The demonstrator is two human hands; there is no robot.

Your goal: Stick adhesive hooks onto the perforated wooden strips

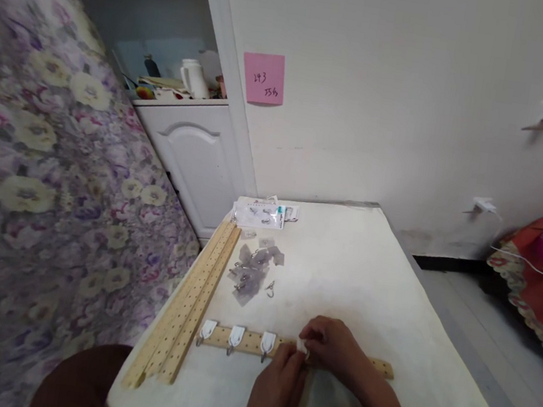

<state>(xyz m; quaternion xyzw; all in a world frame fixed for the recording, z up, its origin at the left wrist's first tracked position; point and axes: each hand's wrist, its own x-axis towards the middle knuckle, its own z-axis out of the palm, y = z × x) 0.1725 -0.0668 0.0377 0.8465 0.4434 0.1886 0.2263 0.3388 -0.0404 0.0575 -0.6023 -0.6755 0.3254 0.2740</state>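
A perforated wooden strip (248, 342) lies across the near part of the table, with white adhesive hooks (235, 336) mounted along its left half. At the strip's middle, my right hand (332, 345) is closed, thumb and fingers pinching a white hook (302, 347) from above. My left hand (282, 373) is closed around the lower side of the same hook, against the strip. The fingers partly cover this hook. Beyond the strip, a loose metal hook (270, 289) lies next to a pile of small clear packets (252, 271) with metal pieces.
More perforated wooden strips (191, 307) lie lengthwise along the table's left edge. Packaged hooks (258, 214) rest at the far left corner of the white-covered table (346, 248). A floral curtain (54, 166) hangs on the left, and the wall (365, 109) stands behind the table.
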